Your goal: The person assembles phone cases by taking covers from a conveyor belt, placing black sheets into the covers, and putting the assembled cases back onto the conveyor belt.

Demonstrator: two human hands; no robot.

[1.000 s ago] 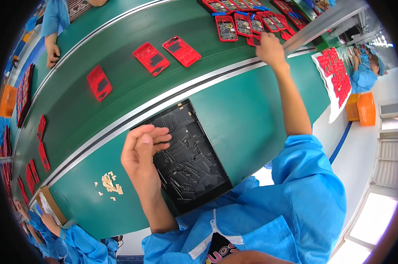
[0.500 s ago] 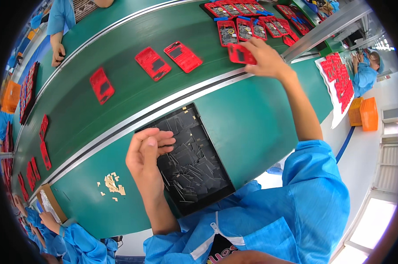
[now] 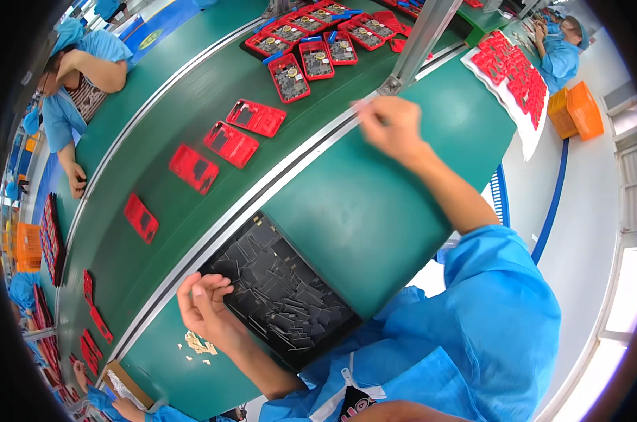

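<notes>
My left hand (image 3: 209,308) hovers over the left edge of a black tray (image 3: 325,344), its fingers half bent and the thumb apart, with nothing seen between them. Many thin dark flat pieces (image 3: 287,285) lie loose in that tray. Above the near rail of the conveyor belt, my right hand (image 3: 394,128) is closed with its fingers bent together, and no object shows in it. To its left on the green belt lie red phone-shaped housings with dark cut-outs, the nearest of them a red housing (image 3: 256,117) touching or close beside another red housing (image 3: 232,144).
Red housings fitted with circuit boards (image 3: 289,77) stand grouped at the belt's far end, by a metal post (image 3: 420,46). Small cream pieces (image 3: 199,343) lie left of the tray. Red parts on a white sheet (image 3: 512,77) are at right. A co-worker (image 3: 83,91) sits across the belt.
My right hand has let go of the red housing, which now lies on the belt with the others, and has drawn back to the rail. The whole view has turned.
</notes>
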